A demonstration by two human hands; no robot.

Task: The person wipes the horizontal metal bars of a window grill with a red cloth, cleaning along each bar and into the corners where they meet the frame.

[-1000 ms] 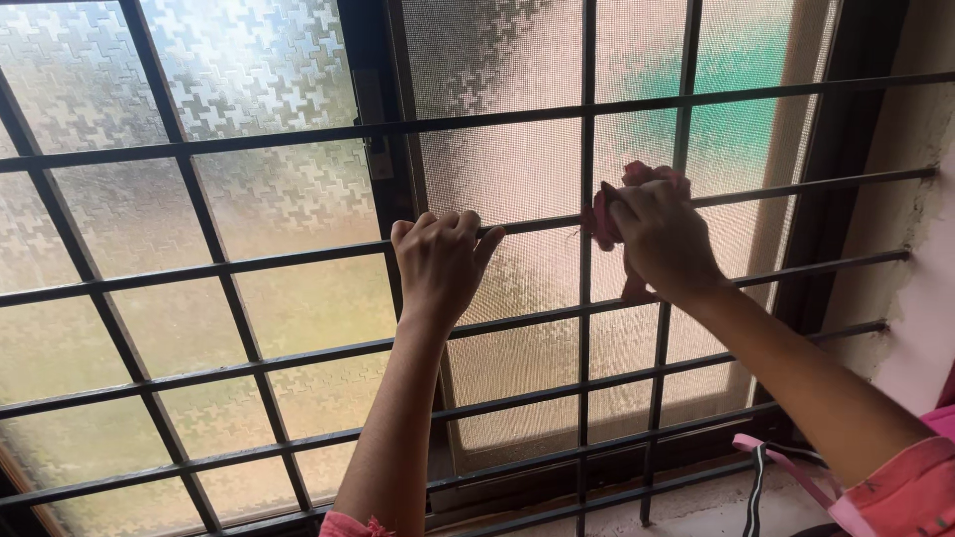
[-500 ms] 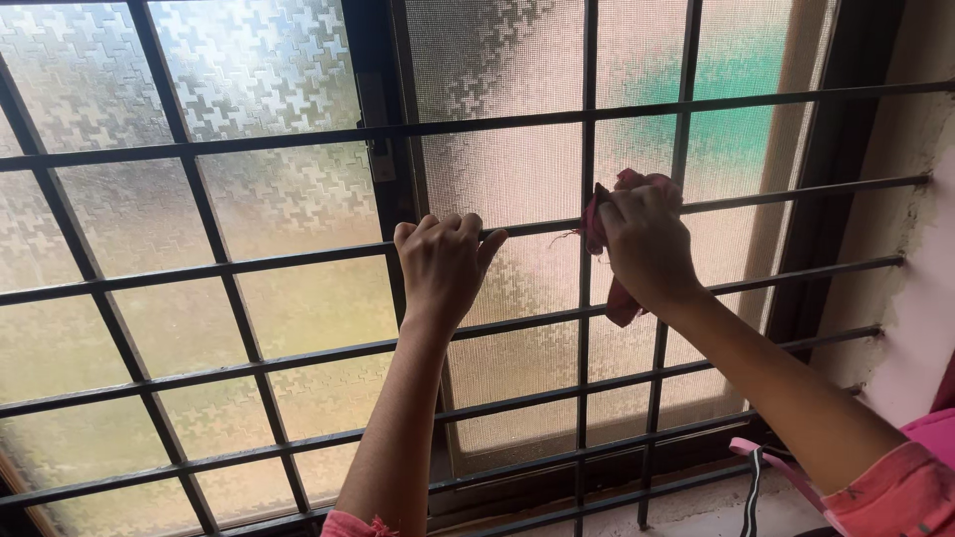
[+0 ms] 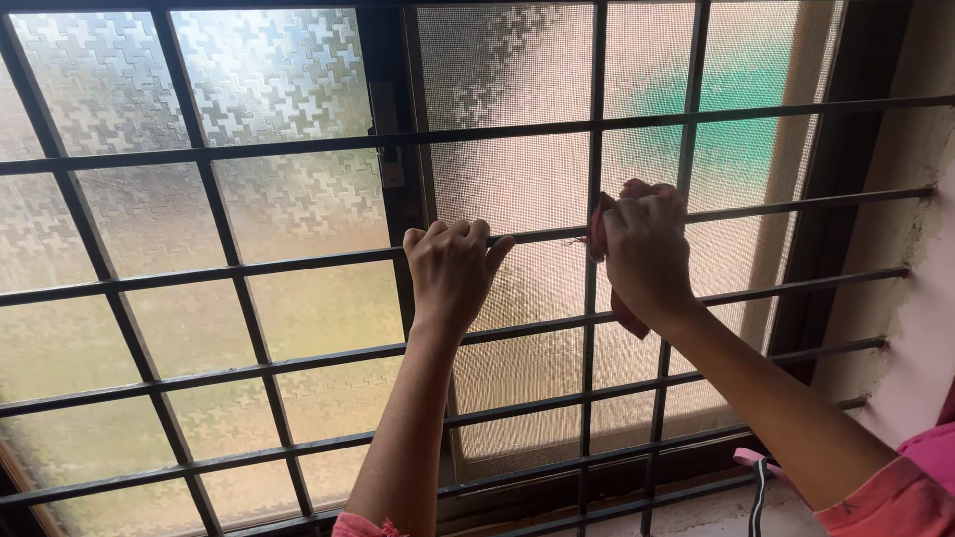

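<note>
On window grille (image 3: 298, 149): left hand (image 3: 453, 273) gripping bar, right hand (image 3: 647, 249) clutching pink cloth (image 3: 600, 231).

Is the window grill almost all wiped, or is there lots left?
No bar looks plainly finished; I can't tell clean from dusty. Right now the right hand presses a pink cloth on an upright bar, while the left hand grips a crossbar. Most of the grill lies beyond the cloth.

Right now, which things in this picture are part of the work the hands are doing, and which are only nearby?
In use:
- pink cloth, held by the right hand against a vertical bar
- metal window grille, its horizontal bar gripped by the left hand

Only nearby:
- frosted patterned glass behind the grille
- pink strap near the sill
</note>
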